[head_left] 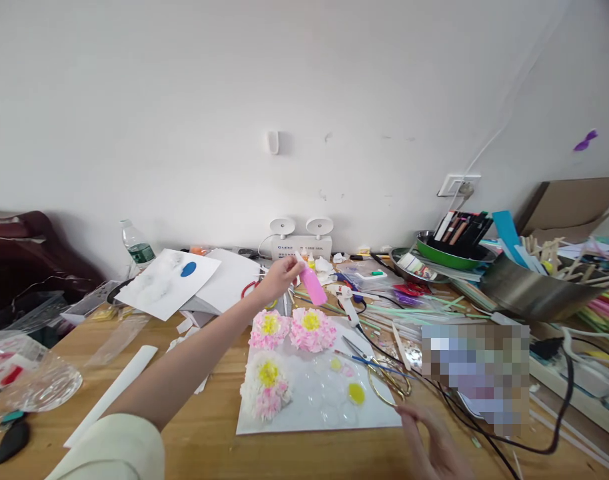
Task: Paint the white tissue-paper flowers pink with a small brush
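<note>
My left hand (280, 279) reaches over the far edge of a white board, its fingers closed on the narrow end of a pink bottle (314, 287), which hangs tilted down. Below it, pink-and-white petal flowers with yellow centres sit on the board (349, 419): two pink flowers (312, 329) at the back and a paler flower (267, 387) at the front left. Clear round blobs and a yellow disc (356, 393) lie to their right. My right hand (434, 440) is by the board's front right corner, near gold-handled scissors (389, 380), fingers loosely apart and partly blurred.
A white glue gun (347, 304) and a thin brush (367, 362) lie at the board's right. A black cable (454, 400) runs past a pixelated area. Markers fill a green bowl (449, 257); a metal pot (539, 293) holds sticks. Paper sheets (167, 283) lie left.
</note>
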A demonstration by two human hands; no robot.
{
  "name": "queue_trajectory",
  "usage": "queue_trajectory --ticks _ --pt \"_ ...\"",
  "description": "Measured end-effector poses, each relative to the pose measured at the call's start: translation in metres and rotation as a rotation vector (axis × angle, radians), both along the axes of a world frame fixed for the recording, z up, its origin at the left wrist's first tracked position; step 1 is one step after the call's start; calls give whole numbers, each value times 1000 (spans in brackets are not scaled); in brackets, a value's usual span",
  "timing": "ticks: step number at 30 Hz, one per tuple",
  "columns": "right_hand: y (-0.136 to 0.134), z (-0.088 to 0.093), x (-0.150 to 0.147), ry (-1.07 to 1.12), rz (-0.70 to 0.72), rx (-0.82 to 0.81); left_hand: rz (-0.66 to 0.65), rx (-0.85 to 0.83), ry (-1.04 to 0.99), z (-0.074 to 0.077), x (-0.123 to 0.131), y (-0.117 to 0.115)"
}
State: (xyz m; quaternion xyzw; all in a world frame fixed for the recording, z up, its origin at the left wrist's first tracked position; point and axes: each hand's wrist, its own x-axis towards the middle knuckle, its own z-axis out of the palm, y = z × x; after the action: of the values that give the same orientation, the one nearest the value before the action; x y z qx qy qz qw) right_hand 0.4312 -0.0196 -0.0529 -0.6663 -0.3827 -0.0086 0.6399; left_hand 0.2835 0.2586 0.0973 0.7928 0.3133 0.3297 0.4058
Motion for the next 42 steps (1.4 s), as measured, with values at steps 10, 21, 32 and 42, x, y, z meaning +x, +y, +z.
queue_trajectory --ticks 10,21,32,42 --pt "54 99 -61 1028 1146 20 -352 -362 -274 6 -30 -138" --pt "32 77 -81 473 816 -27 -350 -478 -430 -21 -47 -158" --pt "22 48 -88 100 538 -63 -289 -620 -667 -32 -51 -177" --pt "16 44 -85 204 571 -63 -104 -434 -439 -31 -51 -178"
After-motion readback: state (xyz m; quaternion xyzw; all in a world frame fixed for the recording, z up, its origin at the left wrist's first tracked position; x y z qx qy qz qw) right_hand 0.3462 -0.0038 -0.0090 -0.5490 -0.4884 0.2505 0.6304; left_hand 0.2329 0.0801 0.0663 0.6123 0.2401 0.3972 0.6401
